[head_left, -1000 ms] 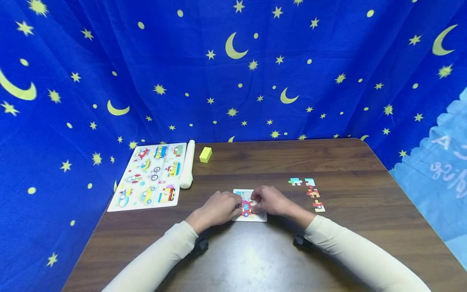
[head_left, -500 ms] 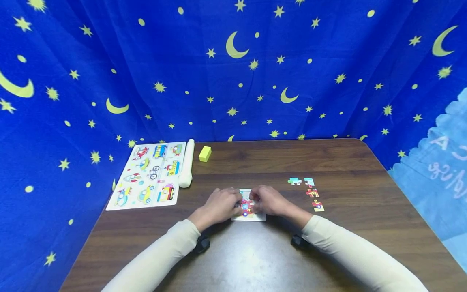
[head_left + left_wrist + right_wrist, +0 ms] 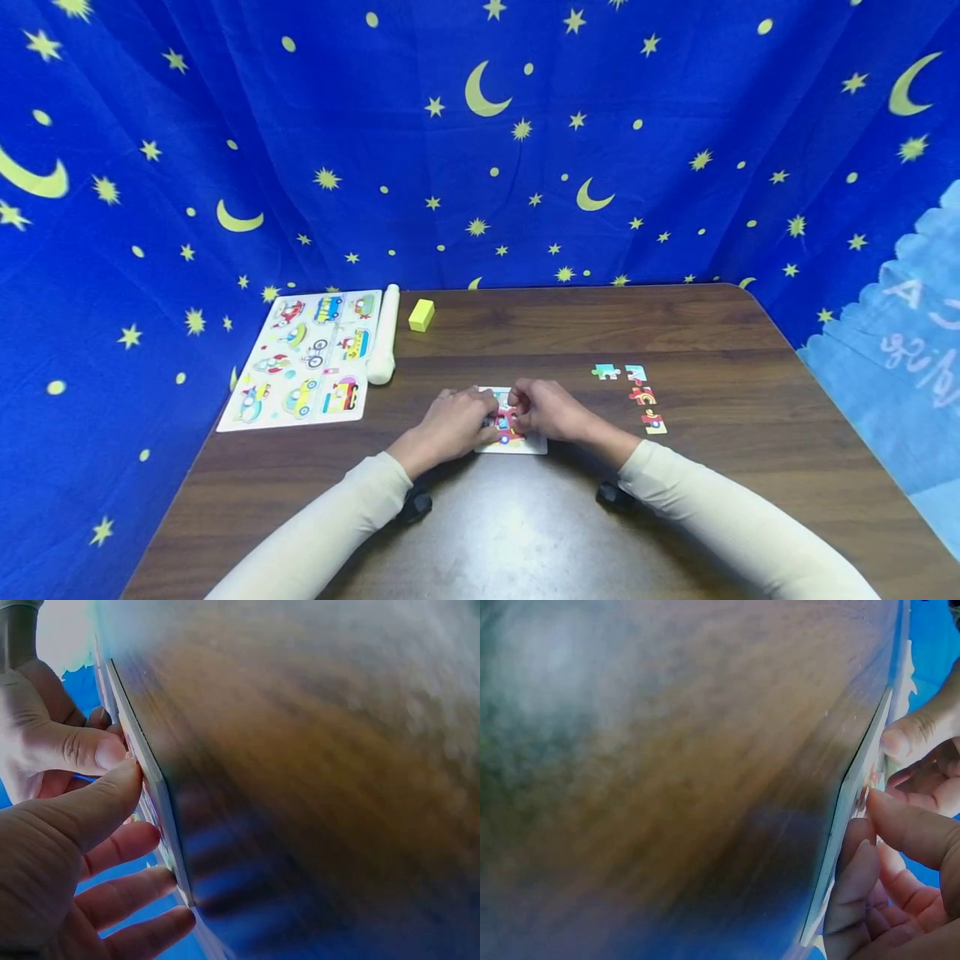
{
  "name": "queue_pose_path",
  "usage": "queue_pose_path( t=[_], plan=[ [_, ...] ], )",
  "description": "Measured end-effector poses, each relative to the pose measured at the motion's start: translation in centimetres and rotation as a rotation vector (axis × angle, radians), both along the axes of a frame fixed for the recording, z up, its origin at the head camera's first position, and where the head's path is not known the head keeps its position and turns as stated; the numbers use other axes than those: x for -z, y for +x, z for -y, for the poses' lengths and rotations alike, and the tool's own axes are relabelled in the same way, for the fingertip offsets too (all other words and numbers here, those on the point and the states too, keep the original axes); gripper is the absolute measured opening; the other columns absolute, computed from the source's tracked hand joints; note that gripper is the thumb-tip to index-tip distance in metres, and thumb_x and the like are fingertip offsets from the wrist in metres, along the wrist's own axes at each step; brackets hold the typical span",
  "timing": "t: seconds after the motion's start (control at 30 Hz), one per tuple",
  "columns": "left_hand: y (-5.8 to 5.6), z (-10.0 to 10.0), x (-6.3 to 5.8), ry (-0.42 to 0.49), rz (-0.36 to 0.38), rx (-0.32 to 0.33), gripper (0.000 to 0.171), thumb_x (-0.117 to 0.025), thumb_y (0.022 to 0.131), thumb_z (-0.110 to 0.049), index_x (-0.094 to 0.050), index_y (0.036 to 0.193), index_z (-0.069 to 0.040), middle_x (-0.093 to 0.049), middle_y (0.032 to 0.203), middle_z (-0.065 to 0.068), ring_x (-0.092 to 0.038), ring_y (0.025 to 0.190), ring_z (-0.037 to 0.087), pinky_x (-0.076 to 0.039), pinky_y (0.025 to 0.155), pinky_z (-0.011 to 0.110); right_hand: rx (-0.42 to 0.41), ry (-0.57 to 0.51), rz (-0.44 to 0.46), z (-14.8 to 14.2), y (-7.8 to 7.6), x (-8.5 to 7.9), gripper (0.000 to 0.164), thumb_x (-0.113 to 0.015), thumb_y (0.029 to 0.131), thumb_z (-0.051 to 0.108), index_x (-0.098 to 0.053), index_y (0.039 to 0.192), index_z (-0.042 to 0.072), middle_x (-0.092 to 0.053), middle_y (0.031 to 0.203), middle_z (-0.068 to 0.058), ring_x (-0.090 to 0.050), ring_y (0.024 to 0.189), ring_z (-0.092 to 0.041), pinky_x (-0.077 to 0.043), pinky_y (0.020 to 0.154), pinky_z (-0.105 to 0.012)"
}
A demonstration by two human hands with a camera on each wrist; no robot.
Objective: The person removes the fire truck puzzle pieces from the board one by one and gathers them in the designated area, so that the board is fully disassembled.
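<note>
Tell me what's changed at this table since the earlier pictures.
Very little: the right hand has edged slightly left, towards the left hand, over the small puzzle board. No pick-up or release shows; whether it pinches a piece is unclear. The left hand stays at the board's left side. The four loose puzzle pieces, yellow block, white club-shaped object and large picture board stay put.

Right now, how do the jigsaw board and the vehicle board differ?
The jigsaw board is much smaller than the vehicle board. The left hand and right hand partly cover the jigsaw board; no hand touches the vehicle board. Both have whitish borders and rest on the table.
</note>
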State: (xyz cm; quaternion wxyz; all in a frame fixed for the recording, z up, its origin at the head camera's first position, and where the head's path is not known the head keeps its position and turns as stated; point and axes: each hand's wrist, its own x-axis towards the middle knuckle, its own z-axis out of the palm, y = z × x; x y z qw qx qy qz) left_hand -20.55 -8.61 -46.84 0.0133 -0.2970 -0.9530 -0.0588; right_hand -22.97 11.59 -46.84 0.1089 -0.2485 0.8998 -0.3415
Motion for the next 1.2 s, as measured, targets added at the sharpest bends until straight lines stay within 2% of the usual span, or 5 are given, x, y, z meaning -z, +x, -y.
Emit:
queue_pose_path(
  t=[0.4,0.73,0.83,1.0,1.2],
  plan=[
    [0.1,0.0,0.3,0.012,-0.004,0.010,0.027,-0.076,0.089,-0.045,-0.064,0.091,-0.021,-0.072,0.110,-0.001,-0.067,0.113,0.028,-0.054,0.086,0.051,0.026,-0.056,0.054,-0.7,0.0,0.1,0.022,-0.080,0.076,0.001,-0.066,0.093,0.007,-0.064,0.077,0.004,-0.057,0.070,-0.007,-0.049,0.066,-0.024],
    [0.3,-0.2,-0.3,-0.028,0.066,0.026,0.041,-0.069,0.097,-0.041,-0.066,0.134,-0.025,-0.055,0.149,0.014,-0.052,0.135,0.042,-0.048,0.101,0.061,0.152,-0.241,0.221,-7.9,-0.7,-0.9,0.023,-0.068,0.081,-0.003,-0.060,0.102,-0.004,-0.062,0.081,-0.005,-0.057,0.063,-0.012,-0.047,0.050,-0.024],
    [0.3,-0.2,-0.4,-0.041,0.078,0.040,0.042,-0.067,0.098,-0.040,-0.065,0.138,-0.027,-0.052,0.151,0.016,-0.050,0.137,0.043,-0.047,0.102,0.062,0.206,-0.233,0.210,-10.8,-1.2,-1.2,0.024,-0.071,0.082,0.000,-0.060,0.103,-0.005,-0.059,0.079,-0.004,-0.052,0.059,-0.010,-0.043,0.048,-0.022],
    [0.2,-0.3,-0.5,-0.044,0.114,0.050,0.042,-0.063,0.100,-0.038,-0.063,0.141,-0.030,-0.048,0.155,0.016,-0.044,0.141,0.045,-0.043,0.106,0.065,0.260,-0.117,0.099,-14.4,-1.6,-1.4,0.027,-0.078,0.082,0.008,-0.064,0.103,-0.001,-0.053,0.074,0.000,-0.047,0.059,-0.009,-0.039,0.051,-0.024],
    [0.2,-0.3,-0.4,-0.055,0.156,0.070,0.051,-0.061,0.099,-0.047,-0.056,0.147,-0.029,-0.043,0.158,0.017,-0.039,0.145,0.046,-0.038,0.110,0.066,0.214,-0.052,0.097,-16.0,-1.6,-0.7,0.023,-0.080,0.084,0.010,-0.066,0.100,0.002,-0.050,0.068,0.003,-0.046,0.058,-0.008,-0.036,0.052,-0.025]
  ],
)
